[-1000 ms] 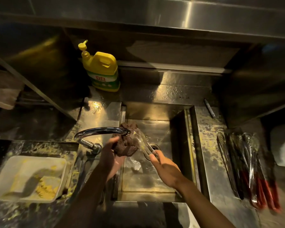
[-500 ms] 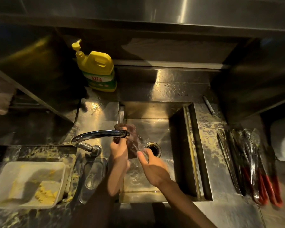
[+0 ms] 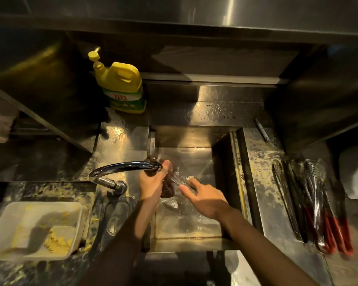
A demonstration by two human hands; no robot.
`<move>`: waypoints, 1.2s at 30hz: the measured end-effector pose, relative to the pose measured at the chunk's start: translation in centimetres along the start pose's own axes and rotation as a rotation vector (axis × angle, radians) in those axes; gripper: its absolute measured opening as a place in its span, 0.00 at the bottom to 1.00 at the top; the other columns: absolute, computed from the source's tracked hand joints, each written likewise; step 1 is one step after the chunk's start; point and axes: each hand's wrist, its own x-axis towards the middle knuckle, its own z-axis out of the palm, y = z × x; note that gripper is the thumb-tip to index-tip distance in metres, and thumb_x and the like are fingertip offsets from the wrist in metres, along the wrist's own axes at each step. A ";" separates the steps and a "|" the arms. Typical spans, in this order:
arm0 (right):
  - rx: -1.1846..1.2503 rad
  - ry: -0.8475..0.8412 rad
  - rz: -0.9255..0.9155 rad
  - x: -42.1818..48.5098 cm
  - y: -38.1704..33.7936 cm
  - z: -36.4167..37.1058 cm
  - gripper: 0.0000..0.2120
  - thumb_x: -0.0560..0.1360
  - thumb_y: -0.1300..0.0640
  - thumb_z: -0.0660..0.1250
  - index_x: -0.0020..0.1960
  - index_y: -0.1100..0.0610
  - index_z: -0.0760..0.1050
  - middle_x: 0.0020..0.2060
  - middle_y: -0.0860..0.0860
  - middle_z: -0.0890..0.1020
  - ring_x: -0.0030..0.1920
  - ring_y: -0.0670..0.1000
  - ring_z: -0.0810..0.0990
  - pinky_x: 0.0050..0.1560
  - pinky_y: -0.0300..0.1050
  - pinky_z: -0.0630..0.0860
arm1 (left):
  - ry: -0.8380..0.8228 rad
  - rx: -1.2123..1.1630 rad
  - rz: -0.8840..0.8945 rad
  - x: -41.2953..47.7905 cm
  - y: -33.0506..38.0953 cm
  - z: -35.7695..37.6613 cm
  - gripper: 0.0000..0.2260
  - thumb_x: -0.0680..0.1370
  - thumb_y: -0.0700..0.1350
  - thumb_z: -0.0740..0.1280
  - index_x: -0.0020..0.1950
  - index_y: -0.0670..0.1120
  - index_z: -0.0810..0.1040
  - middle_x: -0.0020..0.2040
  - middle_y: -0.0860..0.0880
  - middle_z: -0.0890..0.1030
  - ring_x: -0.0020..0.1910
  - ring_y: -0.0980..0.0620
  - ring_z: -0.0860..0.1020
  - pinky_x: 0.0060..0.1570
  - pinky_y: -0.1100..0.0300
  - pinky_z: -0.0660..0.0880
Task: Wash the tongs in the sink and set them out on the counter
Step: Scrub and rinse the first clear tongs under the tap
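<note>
**A:** In the head view, where are the tongs (image 3: 182, 179) sitting?

**B:** They are lying across the middle of the frame, over the sink (image 3: 194, 139), just right of the faucet (image 3: 124, 167) spout and above the drain (image 3: 194, 178). Water is splashing over them, so they are showing only as a blurred, glinting streak.

**A:** What are the 2 hands doing?

**B:** The left hand (image 3: 151, 182) is curling its fingers around a dark cloth (image 3: 167, 190) and pressing it against the tongs, right under the spout. The right hand (image 3: 205, 200) is reaching in from the lower right and gripping the near end of the tongs. Blur is hiding exactly how its fingertips are lying.

**A:** What is lying on the right?

**B:** Several red-handled tongs (image 3: 318, 203) are lying side by side on the wet counter (image 3: 262, 182) at the right of the frame. Their handles are pointing toward the bottom edge, and they are sitting well apart from the sink.

**A:** And on the left?

**B:** A yellow detergent bottle (image 3: 122, 85) with a pump is standing upright in the upper left, behind the sink. In the lower left, 1 white container (image 3: 19, 223) is holding yellow crumbs, and more yellow bits are lying scattered on the surface around it.
</note>
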 end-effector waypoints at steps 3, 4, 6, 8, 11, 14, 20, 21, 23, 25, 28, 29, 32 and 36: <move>-0.048 0.009 -0.019 0.9 -0.1 -1.1 0.36 0.76 0.25 0.48 0.76 0.45 0.64 0.69 0.51 0.77 0.67 0.55 0.76 0.64 0.50 0.70 | -0.012 -0.017 -0.023 0.3 0.4 -0.3 0.12 0.71 0.52 0.77 0.45 0.48 0.76 0.44 0.47 0.83 0.46 0.48 0.83 0.47 0.57 0.81; -0.040 0.017 -0.022 1.0 -0.6 -1.0 0.35 0.76 0.26 0.48 0.75 0.45 0.64 0.69 0.51 0.77 0.67 0.55 0.76 0.64 0.49 0.70 | 0.005 -0.115 -0.096 0.1 0.6 0.1 0.14 0.71 0.53 0.77 0.46 0.48 0.77 0.45 0.47 0.83 0.47 0.47 0.83 0.51 0.53 0.81; 0.069 -0.007 -0.011 0.8 -2.0 0.1 0.33 0.79 0.29 0.49 0.75 0.46 0.65 0.71 0.51 0.75 0.68 0.55 0.75 0.63 0.48 0.69 | 0.049 -0.274 -0.200 -0.5 1.1 1.1 0.18 0.70 0.56 0.77 0.51 0.45 0.79 0.46 0.47 0.84 0.48 0.46 0.83 0.56 0.48 0.79; 0.149 -0.012 0.007 0.2 -2.2 1.3 0.31 0.80 0.30 0.50 0.76 0.46 0.63 0.71 0.52 0.75 0.68 0.55 0.74 0.63 0.47 0.68 | -0.031 -0.171 -0.153 -0.4 1.5 1.3 0.22 0.67 0.58 0.77 0.52 0.45 0.80 0.49 0.46 0.85 0.51 0.45 0.83 0.59 0.46 0.78; 0.038 0.026 -0.026 0.0 -1.0 0.2 0.33 0.77 0.28 0.49 0.76 0.44 0.63 0.65 0.51 0.80 0.63 0.55 0.78 0.61 0.49 0.71 | -0.100 0.106 -0.022 0.3 1.9 -0.3 0.32 0.66 0.63 0.76 0.57 0.40 0.80 0.53 0.44 0.84 0.52 0.47 0.81 0.57 0.54 0.77; -0.150 0.029 -0.083 0.3 -0.5 -1.7 0.35 0.77 0.27 0.49 0.76 0.45 0.63 0.56 0.52 0.84 0.58 0.54 0.81 0.55 0.48 0.71 | -0.022 0.034 -0.080 0.9 1.0 -0.7 0.53 0.51 0.78 0.73 0.66 0.44 0.76 0.61 0.44 0.82 0.59 0.44 0.80 0.63 0.45 0.75; -0.322 0.025 -0.075 -0.2 2.6 -4.4 0.42 0.71 0.21 0.54 0.78 0.42 0.60 0.63 0.49 0.81 0.58 0.52 0.80 0.51 0.44 0.74 | 0.058 -0.245 -0.230 2.2 -0.3 -1.4 0.63 0.47 0.80 0.72 0.74 0.44 0.68 0.67 0.43 0.77 0.61 0.40 0.79 0.62 0.39 0.76; -0.271 0.038 -0.071 -0.6 3.2 -4.7 0.41 0.70 0.22 0.56 0.77 0.41 0.60 0.62 0.48 0.81 0.57 0.50 0.81 0.53 0.44 0.76 | 0.050 -0.242 -0.213 2.8 -0.7 -1.7 0.62 0.49 0.80 0.71 0.73 0.44 0.69 0.65 0.42 0.79 0.60 0.40 0.80 0.60 0.40 0.77; -0.098 0.087 -0.071 -1.2 3.4 -4.7 0.36 0.72 0.26 0.62 0.76 0.39 0.62 0.55 0.43 0.83 0.49 0.45 0.81 0.50 0.43 0.79 | -0.013 -0.265 -0.189 2.7 0.0 -2.0 0.51 0.55 0.78 0.71 0.67 0.46 0.75 0.61 0.42 0.82 0.57 0.42 0.82 0.57 0.43 0.79; 0.047 0.104 -0.078 -1.1 2.6 -3.9 0.32 0.74 0.30 0.64 0.75 0.37 0.63 0.46 0.40 0.82 0.41 0.41 0.79 0.42 0.37 0.75 | -0.061 -0.341 -0.186 1.1 1.7 -1.5 0.30 0.71 0.70 0.66 0.58 0.46 0.78 0.56 0.41 0.83 0.55 0.43 0.81 0.60 0.43 0.77; 0.122 0.039 -0.102 -0.3 0.7 -1.6 0.34 0.73 0.28 0.62 0.76 0.34 0.59 0.47 0.44 0.84 0.42 0.42 0.81 0.46 0.41 0.79 | -0.112 -0.440 -0.290 0.4 1.5 -0.9 0.18 0.85 0.53 0.54 0.50 0.44 0.78 0.45 0.45 0.80 0.42 0.48 0.79 0.52 0.50 0.75; 0.170 0.018 -0.098 -0.1 0.3 -0.9 0.34 0.73 0.28 0.61 0.76 0.32 0.58 0.47 0.46 0.85 0.42 0.43 0.82 0.48 0.44 0.80 | -0.124 -0.435 -0.317 0.6 1.2 -0.9 0.17 0.85 0.51 0.53 0.47 0.44 0.76 0.43 0.46 0.77 0.38 0.51 0.77 0.46 0.54 0.75; 0.345 -0.013 -0.089 0.0 0.0 0.0 0.33 0.72 0.27 0.62 0.75 0.29 0.58 0.53 0.43 0.84 0.49 0.43 0.83 0.58 0.49 0.79 | -0.128 -0.286 -0.325 0.6 0.7 -1.4 0.13 0.85 0.43 0.54 0.50 0.39 0.76 0.44 0.45 0.79 0.41 0.51 0.78 0.41 0.59 0.76; 0.412 -0.092 -0.107 -0.8 -0.4 0.4 0.31 0.74 0.29 0.63 0.75 0.30 0.59 0.60 0.40 0.80 0.56 0.41 0.79 0.63 0.46 0.76 | -0.143 0.006 -0.196 0.0 0.4 -1.0 0.29 0.69 0.53 0.77 0.64 0.45 0.70 0.61 0.48 0.78 0.60 0.47 0.77 0.65 0.49 0.73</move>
